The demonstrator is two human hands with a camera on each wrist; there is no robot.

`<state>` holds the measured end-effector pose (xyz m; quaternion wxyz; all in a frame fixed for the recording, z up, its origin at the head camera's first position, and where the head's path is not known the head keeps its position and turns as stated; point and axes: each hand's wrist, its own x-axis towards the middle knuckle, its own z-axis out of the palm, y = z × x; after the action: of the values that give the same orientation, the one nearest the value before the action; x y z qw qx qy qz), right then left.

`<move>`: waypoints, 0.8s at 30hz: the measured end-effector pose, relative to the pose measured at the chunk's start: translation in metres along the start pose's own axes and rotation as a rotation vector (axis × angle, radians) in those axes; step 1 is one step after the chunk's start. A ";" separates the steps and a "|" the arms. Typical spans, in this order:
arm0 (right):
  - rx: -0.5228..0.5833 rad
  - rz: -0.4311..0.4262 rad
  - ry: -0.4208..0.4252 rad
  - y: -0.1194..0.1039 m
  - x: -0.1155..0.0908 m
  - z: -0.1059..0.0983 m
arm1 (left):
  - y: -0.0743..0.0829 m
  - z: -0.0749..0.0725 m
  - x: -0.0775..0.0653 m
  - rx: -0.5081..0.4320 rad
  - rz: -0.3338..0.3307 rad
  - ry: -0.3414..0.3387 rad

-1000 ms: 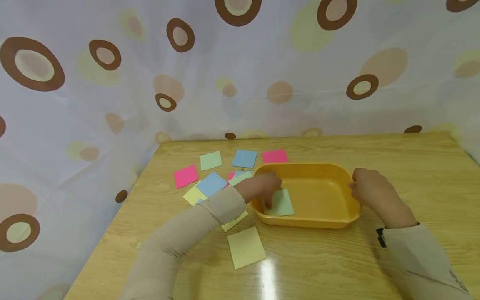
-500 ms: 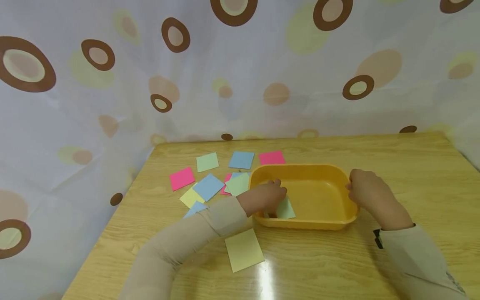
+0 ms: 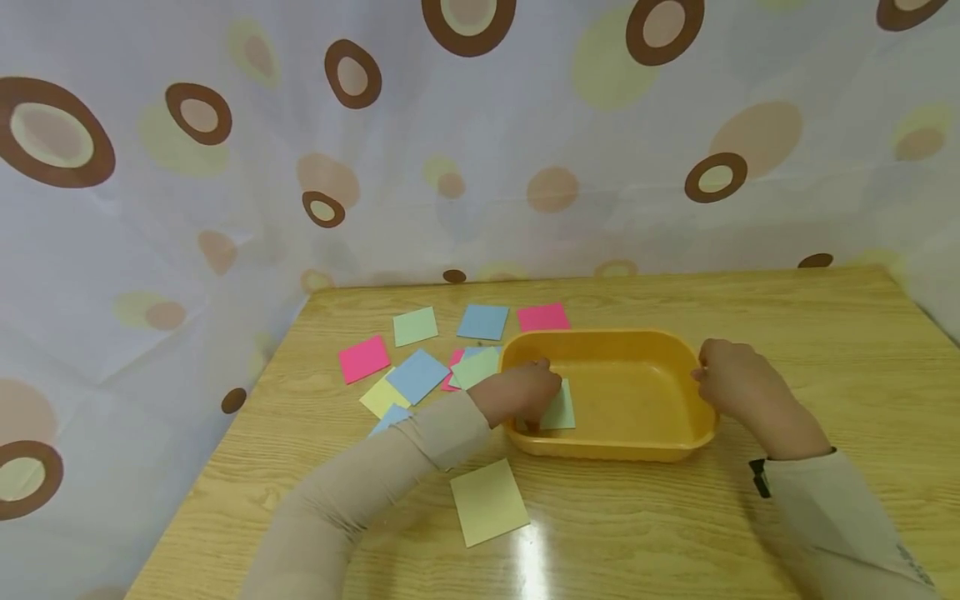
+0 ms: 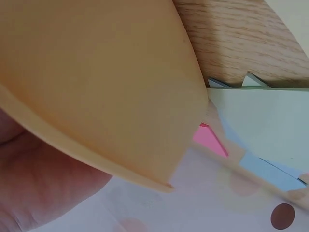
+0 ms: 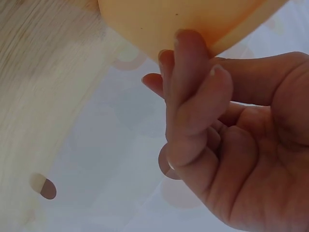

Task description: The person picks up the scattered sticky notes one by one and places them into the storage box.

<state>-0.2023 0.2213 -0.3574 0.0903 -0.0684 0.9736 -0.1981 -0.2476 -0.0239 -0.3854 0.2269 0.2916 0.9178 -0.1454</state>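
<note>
In the head view, an orange plastic tray [image 3: 630,400] stands on the wooden table. My left hand [image 3: 525,395] reaches over its left end, fingers bent downward at a light green sticky note [image 3: 559,406] inside. The hand covers the note's left part, and its fingertips are hidden. The left wrist view shows the tray's outer wall [image 4: 111,92] with part of that hand behind the rim. At the opposite end, my right hand [image 3: 738,383] grips the rim. In the right wrist view, its thumb and fingers pinch the tray's edge [image 5: 231,24].
Left of the tray lie scattered sticky notes: a pink note [image 3: 363,360], a blue note [image 3: 417,376], a green note [image 3: 415,327] and several others, some overlapping. A yellow note [image 3: 490,502] lies in front. A patterned curtain [image 3: 480,167] hangs behind the table [image 3: 637,525].
My left hand moved slightly right and then back left inside the tray, and the green sticky note shifted with it. My right hand has stayed at the rim.
</note>
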 end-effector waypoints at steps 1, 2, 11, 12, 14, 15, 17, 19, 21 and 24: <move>0.002 -0.001 -0.005 0.001 0.000 -0.001 | 0.000 0.001 0.001 -0.009 0.001 0.000; 0.004 -0.004 -0.010 0.002 0.000 -0.001 | 0.000 0.001 0.001 -0.017 0.003 -0.001; 0.026 -0.038 -0.043 0.004 0.003 0.001 | -0.020 -0.019 -0.061 -0.216 0.096 0.350; 0.023 -0.044 -0.043 0.003 0.004 0.002 | -0.023 -0.021 -0.078 -0.246 0.096 0.429; 0.020 -0.054 -0.041 0.002 0.006 0.003 | -0.027 -0.021 -0.112 -0.315 0.083 0.552; 0.016 -0.059 -0.036 0.002 0.006 0.003 | -0.028 -0.019 -0.126 -0.344 0.078 0.584; 0.010 -0.063 -0.027 0.003 0.007 0.002 | -0.029 -0.010 -0.147 -0.367 0.063 0.571; 0.008 -0.066 -0.021 0.004 0.007 0.001 | -0.027 0.003 -0.157 -0.355 0.035 0.467; 0.003 -0.073 -0.014 0.006 0.006 0.000 | -0.022 0.020 -0.155 -0.310 0.016 0.348; 0.000 -0.083 -0.018 0.008 0.006 0.001 | -0.009 0.046 -0.143 -0.201 -0.001 0.219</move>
<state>-0.2085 0.2272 -0.3619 0.0910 -0.1106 0.9690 -0.2011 -0.1334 -0.1169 -0.3520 0.1532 0.2809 0.9472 -0.0200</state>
